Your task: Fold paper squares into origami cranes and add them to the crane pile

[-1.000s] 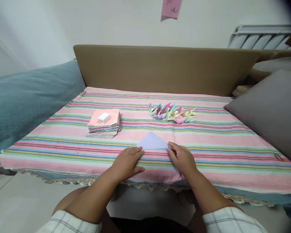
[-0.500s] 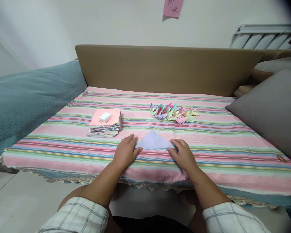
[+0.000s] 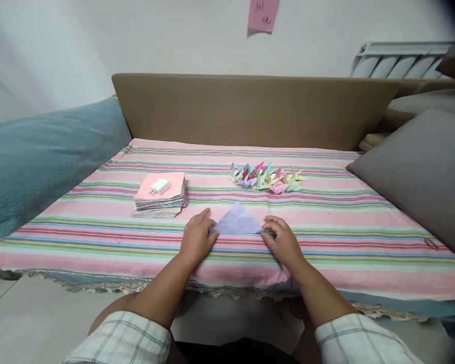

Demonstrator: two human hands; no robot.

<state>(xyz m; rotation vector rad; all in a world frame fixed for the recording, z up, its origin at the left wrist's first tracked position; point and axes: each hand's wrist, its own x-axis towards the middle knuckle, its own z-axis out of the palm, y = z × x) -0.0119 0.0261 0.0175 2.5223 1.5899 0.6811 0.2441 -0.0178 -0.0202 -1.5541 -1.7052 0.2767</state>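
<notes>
A sheet of lavender origami paper (image 3: 238, 220), folded into a triangle, lies with its point toward the sofa back and its long edge toward me. My left hand (image 3: 197, 233) pinches the left corner between thumb and fingers, the index finger lifted a little. At the right corner, my right hand (image 3: 283, 241) grips the paper between thumb and fingertips. Both corner tips are partly covered by my fingers. Beyond the sheet sits a cluster of folded paper cranes (image 3: 265, 178) in several colours.
A stack of square paper (image 3: 160, 197) stands to the left, with a white charger plug (image 3: 160, 186) on top. Striped cloth (image 3: 91, 212) covers the seat. A grey cushion (image 3: 420, 172) leans at the right, near a small brown object (image 3: 431, 244). The brown backrest (image 3: 250, 108) rises behind.
My left hand has gone from lying flat by the paper's edge to pinching its left corner. My right hand keeps to the right corner. The view has shifted slightly.
</notes>
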